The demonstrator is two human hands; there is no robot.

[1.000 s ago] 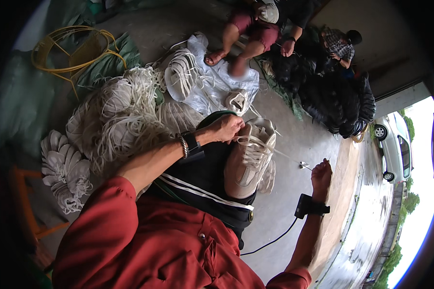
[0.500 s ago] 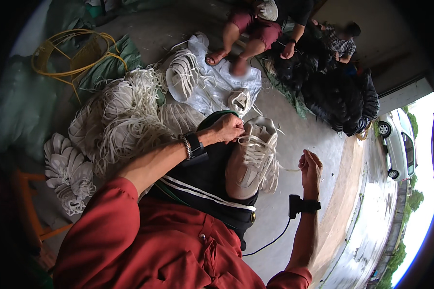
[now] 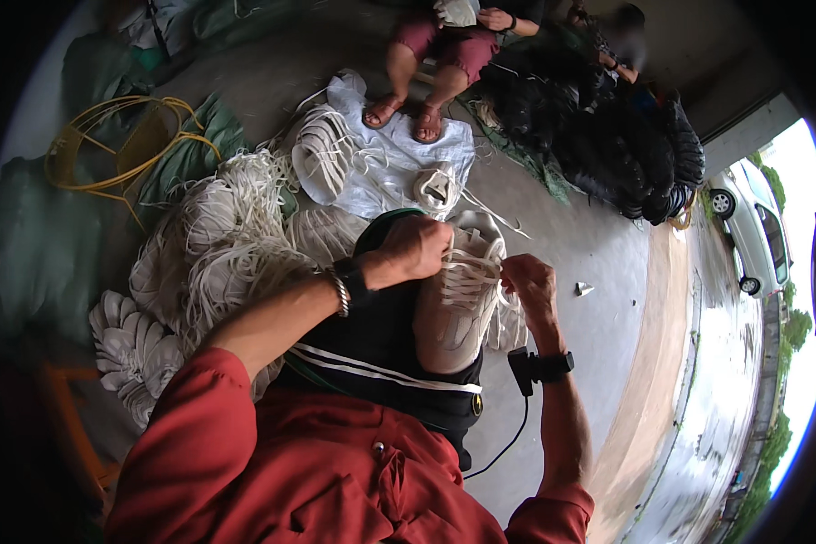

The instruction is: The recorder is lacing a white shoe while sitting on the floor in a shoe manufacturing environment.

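A beige-and-white sneaker upper (image 3: 446,331) rests on my lap, toe toward me, with white laces (image 3: 467,283) crossed over its front. At its left upper edge my left hand (image 3: 417,247) is closed, fingertips pinching the lace beside the eyelets. On the opposite edge, my right hand (image 3: 529,279) is closed too, its fingers pinched on the lace by the eyelet row. The exact lace ends are hidden by my fingers. More pale uppers (image 3: 508,328) hang just right of the sneaker, partly behind it.
Left of my lap lies a large heap of white laced uppers (image 3: 218,213). Ahead, a white plastic sheet (image 3: 385,154) bears another upper (image 3: 436,189). A co-worker's sandalled feet (image 3: 429,124) rest there. Beyond are black bundles (image 3: 607,168) and a yellow-framed chair (image 3: 122,150).
My right hand has come in from the right, up to the sneaker's right edge. My left hand stays at the left edge. The co-worker's legs and hands have shifted.
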